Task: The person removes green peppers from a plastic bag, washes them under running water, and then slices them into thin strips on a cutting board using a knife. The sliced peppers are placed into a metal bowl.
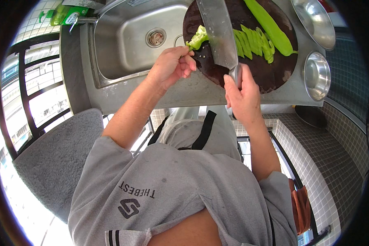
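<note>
My right hand (244, 95) grips the handle of a cleaver (220, 33), its broad blade lying over a round dark cutting board (264, 77). With its fingertips my left hand (175, 66) holds the stem of a cut green pepper end (198, 38), whose pale inside shows at the board's left edge. Slanted green pepper slices (253, 41) lie in a row right of the blade. Farther right rests a whole long green pepper (272, 29), its stem towards the board's right rim. A few pale seeds (202, 56) lie near the left hand.
Left of the board is a steel sink (135, 58) with scraps in its drain strainer (156, 37). Two steel bowls, one larger (315, 23) and one smaller (317, 76), stand at the right. A green soap bottle (69, 15) is at the upper left, beside the faucet (87, 20).
</note>
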Demonstrator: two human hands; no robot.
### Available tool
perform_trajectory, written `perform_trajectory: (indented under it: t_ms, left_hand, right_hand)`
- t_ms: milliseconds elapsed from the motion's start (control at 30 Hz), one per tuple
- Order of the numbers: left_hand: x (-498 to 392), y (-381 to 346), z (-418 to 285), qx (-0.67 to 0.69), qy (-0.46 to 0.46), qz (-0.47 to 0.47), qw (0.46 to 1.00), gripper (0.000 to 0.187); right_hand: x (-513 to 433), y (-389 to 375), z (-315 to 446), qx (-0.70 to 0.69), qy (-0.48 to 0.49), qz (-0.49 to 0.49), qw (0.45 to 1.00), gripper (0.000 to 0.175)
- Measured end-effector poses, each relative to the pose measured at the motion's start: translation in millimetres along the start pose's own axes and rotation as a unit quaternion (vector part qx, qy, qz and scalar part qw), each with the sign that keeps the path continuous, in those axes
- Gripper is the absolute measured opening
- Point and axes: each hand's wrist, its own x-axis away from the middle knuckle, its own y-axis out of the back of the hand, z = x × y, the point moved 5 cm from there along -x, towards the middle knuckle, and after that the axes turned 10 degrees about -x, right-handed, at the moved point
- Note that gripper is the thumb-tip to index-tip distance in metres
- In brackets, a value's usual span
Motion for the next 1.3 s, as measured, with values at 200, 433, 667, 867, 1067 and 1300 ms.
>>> perform_trajectory:
  t_ms: [200, 433, 667, 867, 1067, 1300]
  left_hand:
    - [1, -7, 2, 0.036, 0.040, -0.019, 0.998, 0.020]
    - [3, -12, 5, 0.050, 0.039, -0.023, 0.998, 0.019]
    - [4, -15, 7, 0.064, 0.044, -0.023, 0.997, 0.018]
    - [2, -18, 8, 0.077, 0.043, -0.026, 0.996, 0.025]
    - [-2, -16, 13, 0.111, 0.056, 0.010, 0.992, 0.016]
    - [-4, -20, 16, 0.113, 0.042, 0.034, 0.992, 0.018]
  right_hand:
    - [20, -9, 9, 0.057, 0.106, 0.024, 0.992, 0.031]
    - [20, -12, 8, 0.077, 0.132, 0.038, 0.988, 0.031]
    - [20, -14, 6, 0.103, 0.150, 0.035, 0.983, 0.031]
    - [23, -15, 5, 0.124, 0.158, 0.033, 0.979, 0.031]
    - [21, -15, 4, 0.146, 0.161, 0.043, 0.975, 0.030]
    - [19, -21, 7, 0.185, 0.213, 0.014, 0.959, 0.030]
